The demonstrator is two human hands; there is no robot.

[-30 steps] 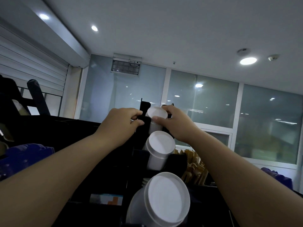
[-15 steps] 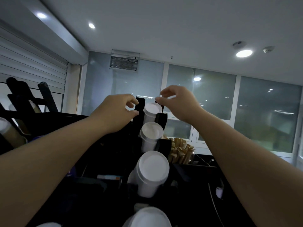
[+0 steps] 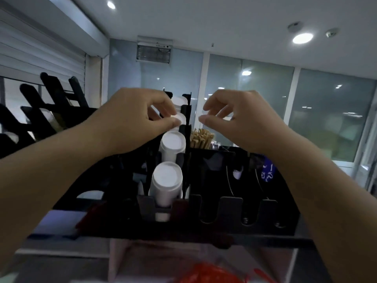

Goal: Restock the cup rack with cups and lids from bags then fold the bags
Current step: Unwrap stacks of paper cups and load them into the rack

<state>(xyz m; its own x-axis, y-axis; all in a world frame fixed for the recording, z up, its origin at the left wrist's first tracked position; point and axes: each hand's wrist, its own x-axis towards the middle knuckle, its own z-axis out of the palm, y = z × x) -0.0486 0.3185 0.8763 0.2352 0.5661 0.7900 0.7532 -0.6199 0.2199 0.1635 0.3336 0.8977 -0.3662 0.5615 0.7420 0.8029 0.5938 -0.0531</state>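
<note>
Lying tilted in one column of the black cup rack [image 3: 230,209], centre frame: lower cup stack [image 3: 166,180], middle cup stack [image 3: 173,142], top cup stack [image 3: 180,118], all white. Long axes run steeply; closed bases face the camera, tipped upward, with the bodies dropping into the slots.

Left hand [image 3: 138,117], just left of centre: fingers curled, thumb and forefinger nipping the left edge of the top cup stack's base. Most of that stack is hidden behind the hand.

Wooden stirrers [image 3: 201,137] stand just right of the column.

Right hand [image 3: 234,119], right of centre: fingers loosely bent and parted, nothing between them, clear of the rack.

Red bag [image 3: 212,272], blurred, at bottom edge.

Since half a second ago: right hand has drawn off rightward from the top cup stack, left thumb has come onto it, and the view has dropped to show the rack's front slots.
</note>
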